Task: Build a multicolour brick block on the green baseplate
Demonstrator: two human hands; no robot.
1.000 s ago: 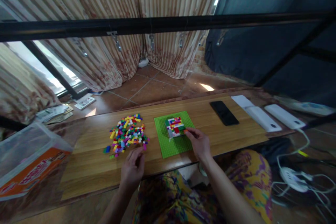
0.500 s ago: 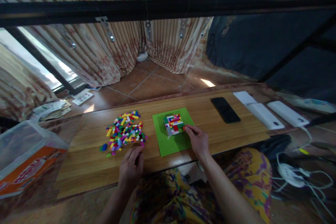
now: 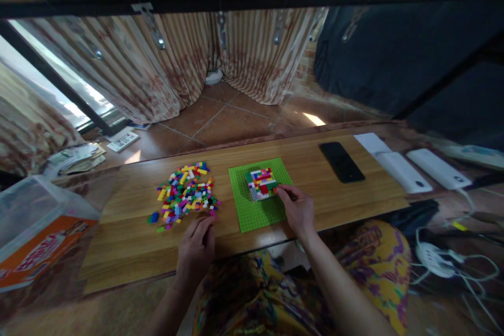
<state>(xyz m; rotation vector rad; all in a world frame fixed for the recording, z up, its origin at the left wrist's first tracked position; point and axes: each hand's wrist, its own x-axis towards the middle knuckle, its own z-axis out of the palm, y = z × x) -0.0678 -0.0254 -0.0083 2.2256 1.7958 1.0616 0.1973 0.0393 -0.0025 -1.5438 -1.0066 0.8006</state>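
Note:
A small block structure of multicoloured building bricks (image 3: 261,184) stands on a green studded baseplate (image 3: 246,218). At its right side is my right hand (image 3: 298,210), thumb and forefinger pinched on a small orange-red brick (image 3: 276,188) that meets the structure's edge. My left hand (image 3: 196,245) rests over the table just below the loose brick pile (image 3: 187,194), its fingers curled. A pink brick (image 3: 213,213) shows at those fingertips; the grip on it is partly hidden.
All this lies on a long wooden tabletop (image 3: 134,241). A black phone (image 3: 342,161) is to the right, with white devices (image 3: 403,170) beyond it. A clear tub with an orange label (image 3: 43,249) stands at left. A white power strip (image 3: 435,260) with cables is at lower right.
The view has tilted down slightly, so the background sits higher. Both hands keep nearly the same places, the right one still at the structure's right edge.

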